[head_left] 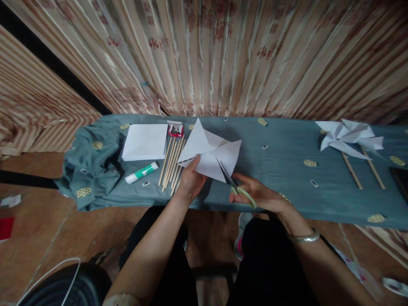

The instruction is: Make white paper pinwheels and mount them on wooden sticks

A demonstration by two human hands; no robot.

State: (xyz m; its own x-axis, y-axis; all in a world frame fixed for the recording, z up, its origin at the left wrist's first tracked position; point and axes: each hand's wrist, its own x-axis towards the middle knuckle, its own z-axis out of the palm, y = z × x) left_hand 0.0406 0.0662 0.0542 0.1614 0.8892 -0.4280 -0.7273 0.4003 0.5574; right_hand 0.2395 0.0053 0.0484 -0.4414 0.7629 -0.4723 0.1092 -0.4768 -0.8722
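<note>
My left hand [193, 182] pinches the lower left part of a white paper sheet [210, 155], which has slits running from its corners toward the middle. In my right hand [251, 191] is a pair of scissors [234, 183] with pale green handles, my fingers in the loops. Its blades lie at a slit in the paper's lower right part, pointing toward the centre. Just left of my left hand lie several wooden sticks [172, 163], side by side on the cloth.
A stack of white paper [145, 142], a small red box of metal pins [175, 128] and a glue stick [142, 172] are at the left. Paper pinwheels [350, 138] on sticks lie at the right. A pleated curtain [204, 55] hangs behind the cloth-covered table [280, 148].
</note>
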